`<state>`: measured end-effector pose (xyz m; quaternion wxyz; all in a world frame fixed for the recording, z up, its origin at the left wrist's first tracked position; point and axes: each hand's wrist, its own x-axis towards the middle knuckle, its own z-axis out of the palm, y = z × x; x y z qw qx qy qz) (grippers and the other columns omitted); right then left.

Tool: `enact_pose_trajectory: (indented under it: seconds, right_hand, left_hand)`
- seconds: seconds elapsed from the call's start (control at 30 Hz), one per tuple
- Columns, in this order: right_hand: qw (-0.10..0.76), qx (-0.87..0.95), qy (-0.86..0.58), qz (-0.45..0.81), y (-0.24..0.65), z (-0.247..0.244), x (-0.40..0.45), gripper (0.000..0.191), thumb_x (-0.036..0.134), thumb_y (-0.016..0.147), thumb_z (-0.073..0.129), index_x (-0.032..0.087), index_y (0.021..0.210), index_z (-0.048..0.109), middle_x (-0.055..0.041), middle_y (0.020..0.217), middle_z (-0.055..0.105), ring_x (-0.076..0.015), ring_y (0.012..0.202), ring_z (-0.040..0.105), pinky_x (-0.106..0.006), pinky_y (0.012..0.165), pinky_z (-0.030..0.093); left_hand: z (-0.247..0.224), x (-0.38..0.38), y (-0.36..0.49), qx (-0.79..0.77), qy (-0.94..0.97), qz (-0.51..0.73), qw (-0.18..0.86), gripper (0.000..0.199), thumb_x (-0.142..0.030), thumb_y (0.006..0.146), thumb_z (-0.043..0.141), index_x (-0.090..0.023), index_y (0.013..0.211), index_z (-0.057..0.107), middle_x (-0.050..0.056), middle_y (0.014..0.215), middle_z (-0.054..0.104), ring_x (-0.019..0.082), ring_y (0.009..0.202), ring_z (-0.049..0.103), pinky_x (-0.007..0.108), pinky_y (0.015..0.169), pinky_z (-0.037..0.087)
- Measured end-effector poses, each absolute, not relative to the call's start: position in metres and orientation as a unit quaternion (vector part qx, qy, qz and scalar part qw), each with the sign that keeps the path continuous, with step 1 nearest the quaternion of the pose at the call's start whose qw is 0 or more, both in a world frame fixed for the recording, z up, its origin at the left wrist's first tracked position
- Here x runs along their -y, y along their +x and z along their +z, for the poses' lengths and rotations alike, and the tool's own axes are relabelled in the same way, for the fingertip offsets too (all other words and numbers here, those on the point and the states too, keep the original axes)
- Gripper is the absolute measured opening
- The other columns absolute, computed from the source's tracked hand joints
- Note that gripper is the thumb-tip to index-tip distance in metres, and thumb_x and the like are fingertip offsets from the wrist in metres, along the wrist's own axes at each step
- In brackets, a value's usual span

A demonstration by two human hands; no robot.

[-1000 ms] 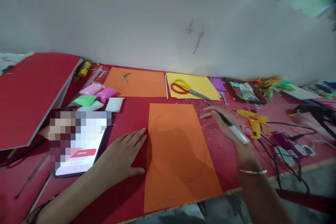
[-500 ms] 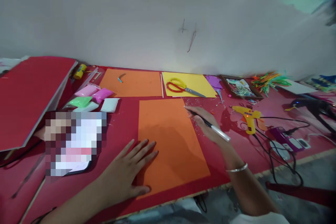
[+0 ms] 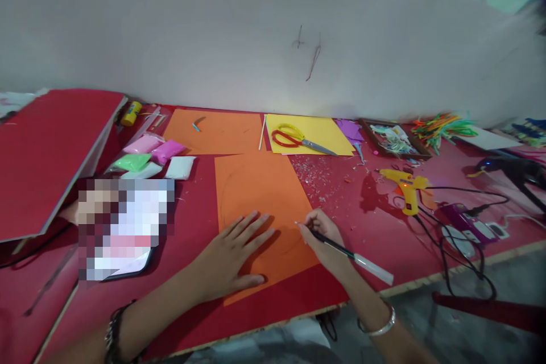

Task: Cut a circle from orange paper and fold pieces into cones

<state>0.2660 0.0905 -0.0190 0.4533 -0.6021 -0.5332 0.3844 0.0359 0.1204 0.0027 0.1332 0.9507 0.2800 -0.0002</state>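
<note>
An orange sheet [image 3: 256,193] lies on the red table, with a faint curved line on it. My left hand [image 3: 232,256] rests flat on its lower left part, fingers spread. Over the right part of the sheet, my right hand [image 3: 324,242] holds a black and white pen [image 3: 362,263] between closed fingers, its tip pointing at the paper. Beyond the sheet, scissors [image 3: 298,139] with red and yellow handles rest on yellow paper [image 3: 333,131].
Another orange sheet [image 3: 230,131] is at the back. On the left are a blurred phone [image 3: 128,239], clay packets [image 3: 168,151] and a red board [image 3: 55,159]. A yellow glue gun [image 3: 407,187], cables and a tray [image 3: 396,139] are on the right.
My right hand has come down and left with the pen, over the sheet. The sheet has shifted up and left, and my left hand sits farther right on it.
</note>
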Motion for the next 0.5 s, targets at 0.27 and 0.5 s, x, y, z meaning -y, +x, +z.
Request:
enact_pose_trajectory:
  seconds: [0.27,0.5]
  right_hand:
    - [0.46,0.529,-0.612,0.367,0.281,-0.013,-0.083,0.02,0.03,0.079,0.052,0.02,0.065,0.043,0.0055,0.049,0.045,-0.0093,0.043,0.047,-0.02,0.044,0.036]
    - [0.43,0.537,-0.632,0.357,0.272,-0.015,-0.081,0.017,0.029,0.076,0.055,0.02,0.068,0.042,0.0056,0.055,0.043,-0.0096,0.049,0.046,-0.02,0.046,0.035]
  left_hand:
    - [0.004,-0.123,0.025,-0.289,0.947,-0.026,0.139,0.073,-0.07,0.077,0.029,-0.027,0.135,0.029,0.004,0.146,0.019,0.028,0.132,0.017,0.047,0.105,0.014]
    - [0.002,-0.123,0.033,-0.265,0.958,0.027,0.111,0.078,-0.069,0.078,0.027,-0.013,0.131,0.038,0.011,0.144,0.022,0.028,0.131,0.022,0.042,0.106,0.014]
